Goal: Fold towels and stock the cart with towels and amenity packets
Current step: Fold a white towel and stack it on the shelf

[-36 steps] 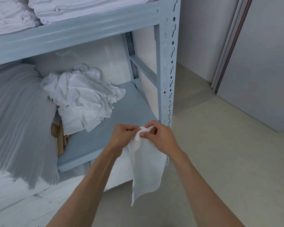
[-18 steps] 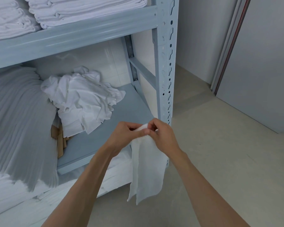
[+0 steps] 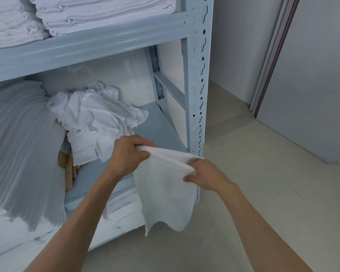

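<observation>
Terry cloth: white, soft, limp, light — towel (image 3: 165, 193) hanging in front of the shelf rack (image 3: 197, 95), over bare floor.
Left hand (image 3: 129, 152): pinching one top corner.
Right hand (image 3: 206, 174): clamped on the other.
Handling: likely droops without support; best held by corners, edge taut.
Pile (image 3: 98, 122): crumpled, waiting on shelf.

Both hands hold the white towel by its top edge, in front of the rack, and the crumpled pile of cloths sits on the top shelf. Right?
Not quite. In the head view the crumpled pile sits on the middle shelf; the top shelf holds folded stacks. The left hand and right hand do hold the towel.
</observation>
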